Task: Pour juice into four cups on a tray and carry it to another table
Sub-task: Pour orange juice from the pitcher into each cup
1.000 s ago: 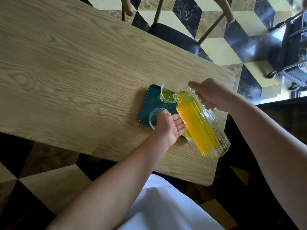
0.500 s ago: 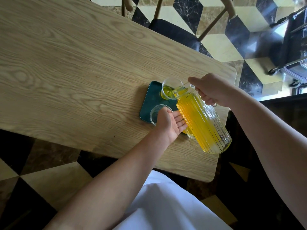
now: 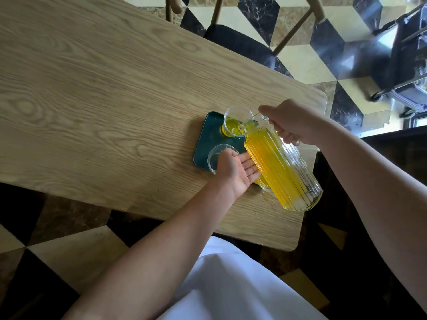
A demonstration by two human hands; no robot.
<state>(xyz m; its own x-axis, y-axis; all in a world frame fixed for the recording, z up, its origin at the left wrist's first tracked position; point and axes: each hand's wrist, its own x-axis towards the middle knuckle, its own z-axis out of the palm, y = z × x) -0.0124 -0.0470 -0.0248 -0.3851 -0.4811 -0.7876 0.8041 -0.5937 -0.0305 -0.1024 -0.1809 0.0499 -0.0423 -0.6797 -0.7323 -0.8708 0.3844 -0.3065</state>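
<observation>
Fingers: right hand (image 3: pixel 297 122) is clenched round the handle of the ribbed glass pitcher (image 3: pixel 280 168), thumb stretched over the top; left hand (image 3: pixel 233 174) is flat and released, gripping nothing, fingertips (image 3: pixel 250 166) touching the pitcher's side.
Just past the thumb: spout is dipped into the far cup (image 3: pixel 234 122), which has juice in the bottom, maybe a third full.
Under the left palm: an empty cup (image 3: pixel 216 158) peeks out beside the knuckles. Another cup (image 3: pixel 264 184) with juice shows below the left fingertips, half hidden by the pitcher. Can't see a fourth one.
Tray: dark green tray (image 3: pixel 204 144) sits on the wooden table (image 3: pixel 104 88), near its corner.
Changed vs a second ago: juice level in the far cup is up a bit and the pitcher is tipped slightly more; left hand hasn't budged.
Meaning: pour is mid-way I'd guess, at least one cup left to fill, carrying is a while off.
</observation>
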